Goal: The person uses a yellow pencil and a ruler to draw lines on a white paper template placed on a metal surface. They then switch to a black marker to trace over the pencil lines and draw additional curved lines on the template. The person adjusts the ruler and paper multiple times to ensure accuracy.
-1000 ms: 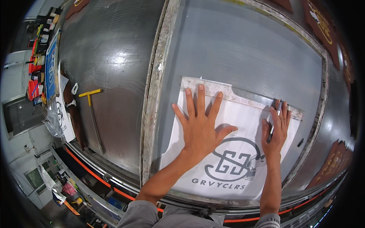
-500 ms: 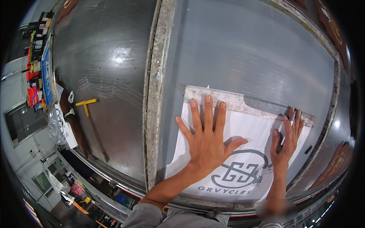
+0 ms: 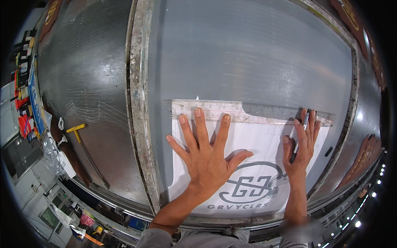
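My left hand [image 3: 204, 161] lies spread, palm down, on a white paper sheet [image 3: 256, 132], its middle fingertips pressing on a long clear ruler [image 3: 264, 111] along the sheet's top edge. My right hand [image 3: 304, 157] rests at the ruler's right part, fingers wrapped round a black-and-silver pen [image 3: 296, 148], fingertips on the ruler. A large grey printed logo with lettering [image 3: 251, 188] shows on the paper below my hands. A small black piece [image 3: 328, 151], perhaps the pen's cap, lies right of the sheet on the grey framed panel [image 3: 244, 53].
Left of the panel's metal rail [image 3: 138, 82] is a dark metal surface holding a yellow T-handled tool [image 3: 76, 128]. Cans and red containers [image 3: 24, 124] line the far left, beside plastic wrap [image 3: 51, 155]. Brown printed pieces [image 3: 357, 169] lie at the right. A railed bench edge runs below.
The view has shifted: panel, sheet and ruler appear further left and lower than a second ago, the ruler looking more level. Both hands keep their places on ruler and paper.
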{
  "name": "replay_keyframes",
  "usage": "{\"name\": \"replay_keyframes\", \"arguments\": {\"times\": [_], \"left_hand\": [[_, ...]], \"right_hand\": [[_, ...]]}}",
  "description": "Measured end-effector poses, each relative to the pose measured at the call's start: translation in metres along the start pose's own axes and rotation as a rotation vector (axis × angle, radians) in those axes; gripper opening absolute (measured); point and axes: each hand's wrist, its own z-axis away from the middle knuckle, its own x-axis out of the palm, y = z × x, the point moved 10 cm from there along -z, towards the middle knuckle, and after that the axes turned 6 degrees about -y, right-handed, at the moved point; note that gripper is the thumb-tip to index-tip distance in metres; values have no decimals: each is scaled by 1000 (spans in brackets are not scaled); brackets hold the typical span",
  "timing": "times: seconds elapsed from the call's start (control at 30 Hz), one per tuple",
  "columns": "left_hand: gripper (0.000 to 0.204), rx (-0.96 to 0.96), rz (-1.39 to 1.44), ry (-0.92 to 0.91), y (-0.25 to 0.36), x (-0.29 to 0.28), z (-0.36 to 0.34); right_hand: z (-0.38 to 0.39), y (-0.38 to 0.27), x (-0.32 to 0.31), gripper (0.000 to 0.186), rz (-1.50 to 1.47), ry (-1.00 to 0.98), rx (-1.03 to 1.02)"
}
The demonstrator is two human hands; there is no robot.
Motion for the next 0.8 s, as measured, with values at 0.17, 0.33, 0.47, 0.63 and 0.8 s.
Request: {"name": "replay_keyframes", "arguments": {"times": [0.17, 0.33, 0.47, 0.63, 0.8], "left_hand": [[103, -6, 0, -2, -1, 1, 0], [102, -2, 11, 2, -1, 1, 0], [102, -2, 19, 4, -1, 2, 0], [103, -6, 9, -6, 0, 3, 0], [101, -17, 6, -1, -3, 1, 0]], "right_hand": [[-1, 0, 0, 44, 5, -7, 7], [1, 3, 1, 49, -15, 8, 20], [1, 4, 1, 49, -10, 5, 27], [2, 5, 2, 50, -9, 3, 24], [0, 5, -5, 47, -73, 21, 44]]}}
